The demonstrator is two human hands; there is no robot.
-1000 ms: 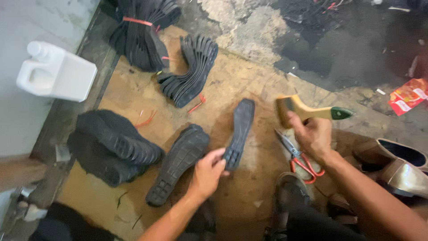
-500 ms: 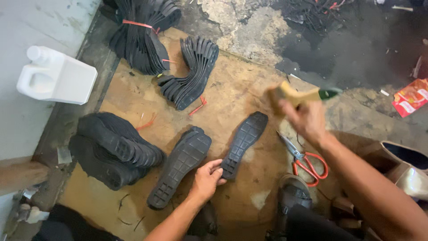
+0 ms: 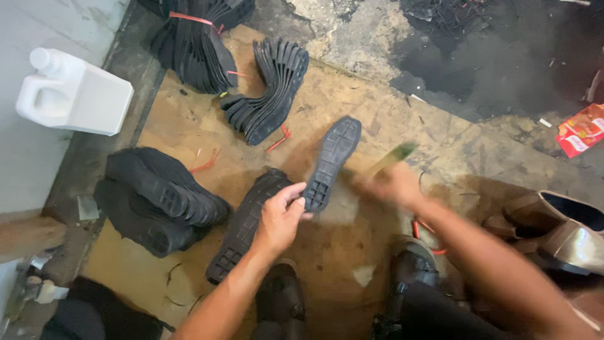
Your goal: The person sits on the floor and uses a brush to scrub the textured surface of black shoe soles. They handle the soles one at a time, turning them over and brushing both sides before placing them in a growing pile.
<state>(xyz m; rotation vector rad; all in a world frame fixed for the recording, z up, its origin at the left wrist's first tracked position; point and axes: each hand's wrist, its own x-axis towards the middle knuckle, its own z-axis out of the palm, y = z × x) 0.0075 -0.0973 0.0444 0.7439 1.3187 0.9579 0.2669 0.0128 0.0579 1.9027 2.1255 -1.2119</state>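
My left hand (image 3: pixel 282 217) grips the heel end of a black rubber shoe sole (image 3: pixel 331 161) that points away from me over the brown board (image 3: pixel 377 119). Just left of it, a second black sole (image 3: pixel 242 230) lies flat on the board. My right hand (image 3: pixel 393 184) is blurred with motion beside the held sole and holds a brush (image 3: pixel 391 157) with a pale wooden handle and a green end. Red-handled scissors (image 3: pixel 423 230) lie partly hidden under my right forearm.
Bundles of black soles tied with red bands lie at the back (image 3: pixel 195 44) and centre back (image 3: pixel 270 94); another heap (image 3: pixel 157 198) sits at left. A white plastic jug (image 3: pixel 72 94) stands far left. Shiny shoes (image 3: pixel 560 233) rest at right, a red packet (image 3: pixel 582 129) beyond.
My left hand has lifted and turned the sole's toe end away. My right hand has swung the brush down from the right toward the sole, covering the scissors.
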